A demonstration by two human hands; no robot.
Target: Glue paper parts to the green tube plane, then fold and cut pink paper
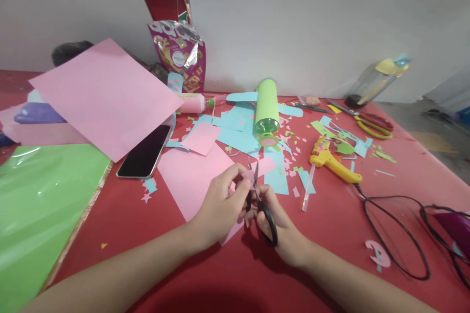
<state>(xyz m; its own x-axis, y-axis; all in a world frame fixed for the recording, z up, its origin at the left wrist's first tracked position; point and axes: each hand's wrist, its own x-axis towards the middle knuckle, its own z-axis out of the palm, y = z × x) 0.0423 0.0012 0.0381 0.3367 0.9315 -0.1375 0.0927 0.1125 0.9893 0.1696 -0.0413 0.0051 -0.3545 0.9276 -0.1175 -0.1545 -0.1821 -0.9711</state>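
Observation:
Between the thumb and fingers of my left hand (222,200) is pinched a small piece of pink paper (248,177). My right hand (281,225) grips black-handled scissors (270,222), whose blades point away from me and are parted beside the pink piece. Below my left hand lies a larger pink sheet (183,176), flat on the red table. A bottle wrapped in green paper (267,102), with light-blue wing-shaped strips at its sides, lies just beyond my hands on light-blue paper (238,134).
A yellow glue gun (334,164) and its black cord (398,200) lie at right, near yellow-and-red-handled scissors (374,124). A phone (145,154) sits partly under a big pink sheet (110,98) at left. A green packet (40,205) lies nearer. Paper scraps surround the bottle.

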